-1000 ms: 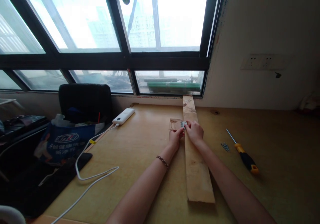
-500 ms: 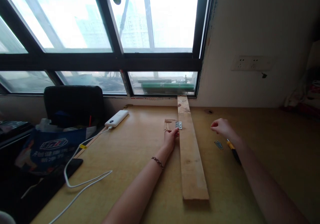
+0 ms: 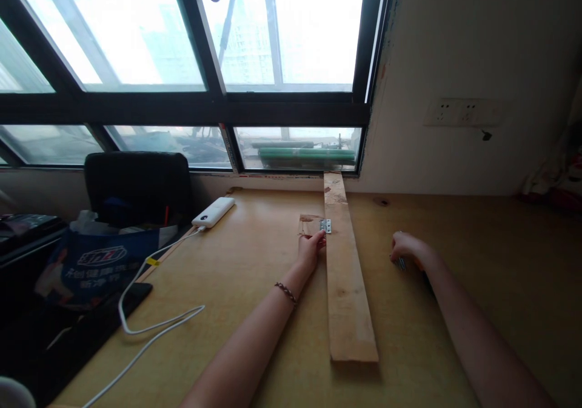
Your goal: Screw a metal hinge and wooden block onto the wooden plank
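Observation:
A long wooden board (image 3: 348,287) lies across the table, its far end against the window sill. At its left side sits a small piece of wood (image 3: 310,221), and a silver hinge (image 3: 326,225) bridges the two. My left hand (image 3: 310,251) is closed at the lower edge of the hinge, thumb against it, other fingers partly hidden. Right of the board, my right hand (image 3: 408,249) is bent down over several screws (image 3: 400,264), fingers drawn together; what is between the fingertips is hidden. A screwdriver (image 3: 427,284) with a yellow and black handle lies mostly beneath my right wrist.
A white power bank (image 3: 213,212) with a white cable (image 3: 159,329) lies on the table's left part. Beyond the left edge are a black chair (image 3: 136,177) and a blue bag (image 3: 97,268). A wall with sockets (image 3: 464,112) stands behind the table.
My right hand has moved down and slightly right onto the screws, now partly covering them and the screwdriver. My left hand stays at the hinge. The view has shifted slightly.

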`<action>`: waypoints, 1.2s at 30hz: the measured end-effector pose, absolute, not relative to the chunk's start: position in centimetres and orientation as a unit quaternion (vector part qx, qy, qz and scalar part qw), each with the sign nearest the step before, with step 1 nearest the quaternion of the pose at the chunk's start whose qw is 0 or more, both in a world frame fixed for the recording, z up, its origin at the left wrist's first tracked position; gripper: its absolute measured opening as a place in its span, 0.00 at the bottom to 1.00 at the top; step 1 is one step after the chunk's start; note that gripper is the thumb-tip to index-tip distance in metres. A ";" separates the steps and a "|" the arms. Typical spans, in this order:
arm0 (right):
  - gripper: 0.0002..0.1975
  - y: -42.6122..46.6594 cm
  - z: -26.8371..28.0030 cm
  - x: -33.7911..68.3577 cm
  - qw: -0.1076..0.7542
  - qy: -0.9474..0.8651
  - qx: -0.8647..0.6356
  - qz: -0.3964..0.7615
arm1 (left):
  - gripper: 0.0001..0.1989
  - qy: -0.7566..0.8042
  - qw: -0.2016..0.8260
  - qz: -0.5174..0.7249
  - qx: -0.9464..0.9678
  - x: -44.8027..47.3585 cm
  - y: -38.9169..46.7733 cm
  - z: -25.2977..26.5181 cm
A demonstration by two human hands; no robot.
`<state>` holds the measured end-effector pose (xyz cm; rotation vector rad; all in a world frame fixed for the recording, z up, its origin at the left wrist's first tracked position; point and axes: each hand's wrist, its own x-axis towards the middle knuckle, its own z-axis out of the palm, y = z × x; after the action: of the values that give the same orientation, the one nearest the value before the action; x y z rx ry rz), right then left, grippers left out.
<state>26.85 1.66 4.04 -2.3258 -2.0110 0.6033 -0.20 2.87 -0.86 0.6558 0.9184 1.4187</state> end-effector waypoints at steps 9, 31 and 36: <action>0.08 2.1 6.6 22.1 0.390 -0.613 -0.595 0.342 | 0.12 0.403 0.619 0.612 0.282 -0.2 3.1 -1.3; 0.10 6.4 2.4 10.9 0.514 -0.621 -0.525 0.273 | 0.17 0.359 0.637 0.620 0.283 -0.3 2.7 -0.9; 0.09 5.8 3.1 10.8 0.497 -0.644 -0.533 0.233 | 0.18 0.359 0.641 0.620 0.276 -0.4 2.8 -1.0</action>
<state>10.78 5.78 3.14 -1.2897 -1.5586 0.5642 -0.37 2.80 -1.03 0.6296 0.8192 1.4130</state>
